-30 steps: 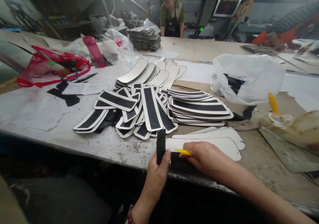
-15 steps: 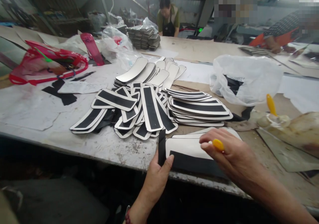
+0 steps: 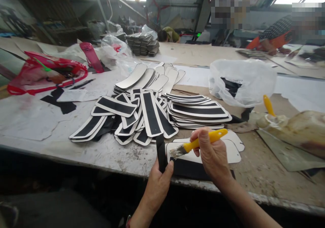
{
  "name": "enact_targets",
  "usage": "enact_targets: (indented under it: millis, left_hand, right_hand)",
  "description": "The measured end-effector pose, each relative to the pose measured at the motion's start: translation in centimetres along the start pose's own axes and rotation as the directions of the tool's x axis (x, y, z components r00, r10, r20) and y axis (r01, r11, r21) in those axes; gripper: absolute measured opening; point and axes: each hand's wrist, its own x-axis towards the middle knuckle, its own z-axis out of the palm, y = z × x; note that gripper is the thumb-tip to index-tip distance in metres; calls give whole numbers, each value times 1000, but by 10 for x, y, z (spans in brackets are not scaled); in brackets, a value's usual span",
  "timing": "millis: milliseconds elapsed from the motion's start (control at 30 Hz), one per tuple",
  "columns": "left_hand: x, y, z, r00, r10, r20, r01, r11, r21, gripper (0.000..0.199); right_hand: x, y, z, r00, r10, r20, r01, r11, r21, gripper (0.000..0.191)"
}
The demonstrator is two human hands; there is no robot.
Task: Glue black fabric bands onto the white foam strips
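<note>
My left hand (image 3: 157, 184) grips a narrow black strip (image 3: 160, 151) that stands up between thumb and fingers. Its thumb tip lies at the left end of a wider black strip (image 3: 189, 168), flat along the table's front edge. In my right hand (image 3: 215, 158) is a paintbrush (image 3: 195, 144) with a yellow handle, its bristles pointing left and coated with whitish paste. The bristles hover over or touch the left end of a pale, round-cornered panel (image 3: 232, 153); I cannot tell which. My right hand partly covers the panel and the wider strip.
Pale pieces with black centres lie in a loose heap (image 3: 151, 113) and a neater stack (image 3: 200, 111). Behind are plain pale pieces (image 3: 133, 75). A clear plastic bag (image 3: 241, 75), a second yellow handle (image 3: 268, 104) and a red bag (image 3: 22, 77) surround them. Other people work beyond.
My right hand has moved left and turned, bringing the whole brush into view with its bristles near my left thumb. My left hand keeps the black strip. The person at the back has bent lower.
</note>
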Motion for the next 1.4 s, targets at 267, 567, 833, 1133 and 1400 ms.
enact_targets:
  millis: [267, 567, 833, 1133, 1400]
  left_hand:
    - [-3, -6, 1, 998, -44, -47, 43, 999, -14, 51]
    - [-6, 3, 3, 992, -99, -82, 98, 995, -9, 44]
    - [-6, 1, 4, 988, -85, -129, 85, 996, -5, 34]
    - [-6, 1, 7, 985, -152, -76, 147, 987, -64, 31]
    - [-6, 0, 4, 983, -173, -57, 170, 984, -52, 33]
  right_hand:
    - [-1, -17, -41, 966, -258, 19, 232, 830, -507, 36]
    - [-32, 22, -34, 867, -30, 497, 451, 472, -758, 16]
    - [-30, 27, -19, 848, 67, 526, 449, 437, -779, 11]
    - [-23, 24, -17, 791, 172, 587, 485, 410, -773, 7]
    - [-5, -8, -38, 740, 226, 633, 506, 432, -746, 13]
